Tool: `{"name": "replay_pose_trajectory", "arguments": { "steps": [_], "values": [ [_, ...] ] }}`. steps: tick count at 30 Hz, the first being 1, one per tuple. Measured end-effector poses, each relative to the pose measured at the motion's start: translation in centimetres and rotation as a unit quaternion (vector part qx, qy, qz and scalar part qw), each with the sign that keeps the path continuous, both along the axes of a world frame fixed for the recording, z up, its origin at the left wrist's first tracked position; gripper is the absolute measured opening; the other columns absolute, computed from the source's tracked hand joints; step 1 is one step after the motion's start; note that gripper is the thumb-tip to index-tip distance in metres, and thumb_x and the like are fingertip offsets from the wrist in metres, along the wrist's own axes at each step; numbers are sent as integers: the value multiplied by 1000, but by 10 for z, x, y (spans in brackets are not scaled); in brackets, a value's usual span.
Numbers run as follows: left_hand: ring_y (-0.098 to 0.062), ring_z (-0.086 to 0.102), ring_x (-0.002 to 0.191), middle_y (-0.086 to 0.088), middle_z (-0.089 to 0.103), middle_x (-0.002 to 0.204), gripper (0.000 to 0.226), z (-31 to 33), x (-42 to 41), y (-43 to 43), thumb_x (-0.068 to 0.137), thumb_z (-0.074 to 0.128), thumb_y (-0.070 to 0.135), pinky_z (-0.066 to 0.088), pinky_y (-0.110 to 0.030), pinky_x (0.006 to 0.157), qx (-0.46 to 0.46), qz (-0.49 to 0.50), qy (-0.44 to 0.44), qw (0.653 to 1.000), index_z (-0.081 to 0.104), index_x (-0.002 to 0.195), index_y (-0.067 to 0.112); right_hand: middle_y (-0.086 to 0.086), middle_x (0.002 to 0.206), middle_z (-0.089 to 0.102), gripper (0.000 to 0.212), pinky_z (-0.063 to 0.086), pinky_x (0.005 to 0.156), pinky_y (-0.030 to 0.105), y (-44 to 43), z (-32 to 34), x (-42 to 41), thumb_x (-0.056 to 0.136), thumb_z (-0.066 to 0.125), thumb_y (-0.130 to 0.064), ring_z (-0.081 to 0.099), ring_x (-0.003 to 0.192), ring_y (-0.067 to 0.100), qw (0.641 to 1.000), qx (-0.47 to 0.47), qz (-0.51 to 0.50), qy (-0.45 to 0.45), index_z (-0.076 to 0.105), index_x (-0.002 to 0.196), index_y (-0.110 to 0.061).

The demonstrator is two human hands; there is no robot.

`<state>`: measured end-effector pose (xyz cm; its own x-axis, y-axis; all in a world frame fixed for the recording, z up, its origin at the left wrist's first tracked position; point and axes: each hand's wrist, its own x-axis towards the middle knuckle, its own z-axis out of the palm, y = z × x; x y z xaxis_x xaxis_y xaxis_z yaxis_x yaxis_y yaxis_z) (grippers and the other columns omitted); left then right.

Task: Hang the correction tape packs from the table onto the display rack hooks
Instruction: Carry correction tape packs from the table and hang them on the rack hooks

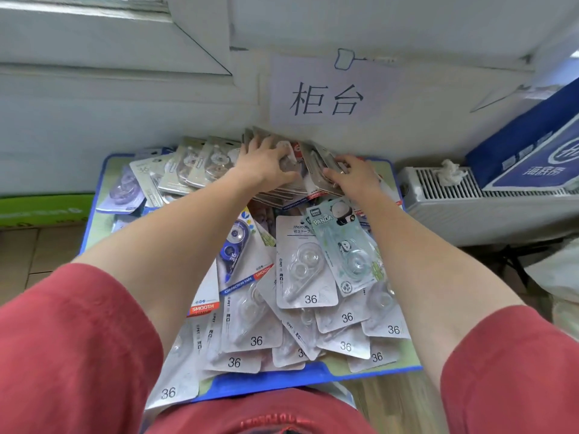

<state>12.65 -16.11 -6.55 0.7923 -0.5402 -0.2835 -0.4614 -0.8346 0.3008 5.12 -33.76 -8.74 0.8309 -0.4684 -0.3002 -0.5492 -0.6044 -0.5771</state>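
Blue-rimmed table [313, 375], far side: hands among correction tape packs [307, 261].
Left hand [266, 166] curls fingers round 1 stack [275, 193]; right hand [354, 178] grips a 2nd stack [316, 164] beside it.

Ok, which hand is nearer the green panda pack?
Right. The right hand grips packs just beyond the panda pack's top edge; the left hand holds a stack farther off to the left.

packs [307, 261] on table [313, 375], radiator [470, 195] right
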Motion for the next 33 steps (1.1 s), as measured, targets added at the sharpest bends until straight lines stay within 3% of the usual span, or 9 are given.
{"name": "replay_pose_trajectory", "arguments": {
  "steps": [5,9,14,22,27,33],
  "values": [
    [-37,17,141,-14,33,146,57,-1,-2,8,84,60,49,25,-46,110,-19,22,-33,999,48,126,12,13,135,51,50,38,93,31,-5,0,-1,83,72,-37,48,123,27,1000,22,0,-18,55,127,-18],
    [-42,8,143,-13,28,150,84,-4,-7,6,75,65,63,13,-49,117,32,32,-53,998,38,135,10,7,133,53,51,35,83,24,-5,3,-6,85,71,-30,49,119,22,997,69,3,-30,51,130,-15],
    [-47,-3,143,-10,8,159,94,4,-21,-2,79,66,56,9,-50,117,53,88,-34,994,20,147,9,6,132,51,51,34,83,23,-1,8,-15,87,69,-32,47,109,15,993,106,19,-40,50,133,-19],
    [-43,13,139,-14,3,158,86,2,-44,-5,78,71,39,18,-50,113,8,155,-47,987,23,146,14,15,140,39,65,39,98,33,9,5,-27,84,69,-43,47,123,32,997,8,69,-39,42,140,-25],
    [-42,8,142,-10,-1,159,85,4,-69,9,79,69,39,18,-51,115,-34,180,-64,981,22,147,19,18,137,35,71,37,104,46,14,4,-45,83,67,-47,41,123,40,994,-50,84,-49,39,142,-20],
    [-40,4,143,-6,-1,159,83,7,-115,26,80,68,35,16,-51,116,-86,204,-91,971,23,148,23,16,143,30,68,31,105,44,28,4,-84,88,62,-42,33,129,38,987,-85,104,-89,33,146,-20]
  ]
}}
